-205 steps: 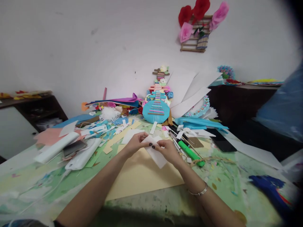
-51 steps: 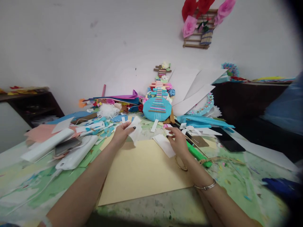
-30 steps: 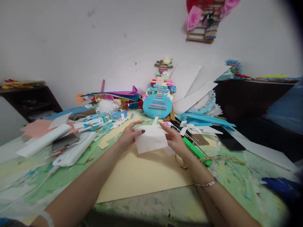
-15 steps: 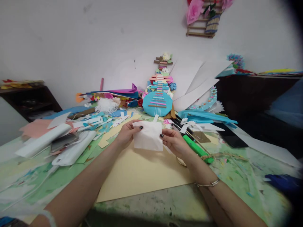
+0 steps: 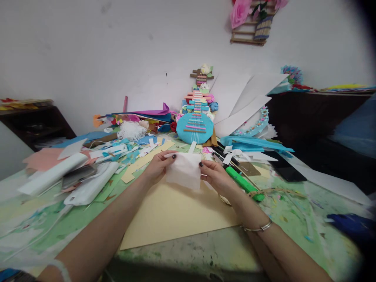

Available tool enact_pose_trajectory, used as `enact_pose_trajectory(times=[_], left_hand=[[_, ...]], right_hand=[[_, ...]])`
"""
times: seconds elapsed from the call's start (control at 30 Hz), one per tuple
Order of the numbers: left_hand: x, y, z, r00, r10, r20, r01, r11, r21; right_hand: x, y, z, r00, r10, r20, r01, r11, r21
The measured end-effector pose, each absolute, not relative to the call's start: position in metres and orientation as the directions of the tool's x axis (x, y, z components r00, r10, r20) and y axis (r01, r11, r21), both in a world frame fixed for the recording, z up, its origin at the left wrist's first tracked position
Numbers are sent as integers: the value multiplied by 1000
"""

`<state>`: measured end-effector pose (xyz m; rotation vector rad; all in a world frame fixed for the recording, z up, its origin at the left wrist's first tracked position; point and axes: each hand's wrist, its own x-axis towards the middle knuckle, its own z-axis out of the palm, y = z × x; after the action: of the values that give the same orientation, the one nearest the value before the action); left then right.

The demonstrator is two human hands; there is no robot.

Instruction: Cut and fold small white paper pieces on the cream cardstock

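Note:
A small sheet of thin white paper (image 5: 184,169) is held up between both hands. My left hand (image 5: 157,166) pinches its upper left corner, thumb on the near side. At the right edge, my right hand (image 5: 217,174) grips the same sheet between thumb and fingers. The paper looks slightly see-through, with a loose lower edge. Under it lies a large cream-coloured sheet of card (image 5: 176,219) on the table. A blue round paper instrument with strings (image 5: 195,128) leans upright behind the hands.
Left of the hands are paper scraps (image 5: 126,152), a white power strip (image 5: 92,186) and a grey phone-like object (image 5: 78,176). To the right lie a green stick-shaped tool (image 5: 243,184), several black pens (image 5: 225,154) and a black phone (image 5: 288,166). White sheets (image 5: 249,102) lean against the wall.
The white paper's lower part has tilted and now looks thinner and more see-through. Both hands keep their hold in nearly the same place.

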<state>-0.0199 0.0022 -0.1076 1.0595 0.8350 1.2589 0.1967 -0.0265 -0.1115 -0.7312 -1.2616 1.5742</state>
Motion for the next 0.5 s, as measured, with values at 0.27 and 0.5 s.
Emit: enact_pose_trajectory(times=[0.27,0.5], left_hand=[[-20,-1,-103,139,987,85,-311,-38,950],[-20,-4,-103,267,955,132,-202,-78,976]], right_hand=[[193,-29,-106,-223,940,260,-206,215,-955],[199,-24,-110,-81,981,176,-337,139,-931]])
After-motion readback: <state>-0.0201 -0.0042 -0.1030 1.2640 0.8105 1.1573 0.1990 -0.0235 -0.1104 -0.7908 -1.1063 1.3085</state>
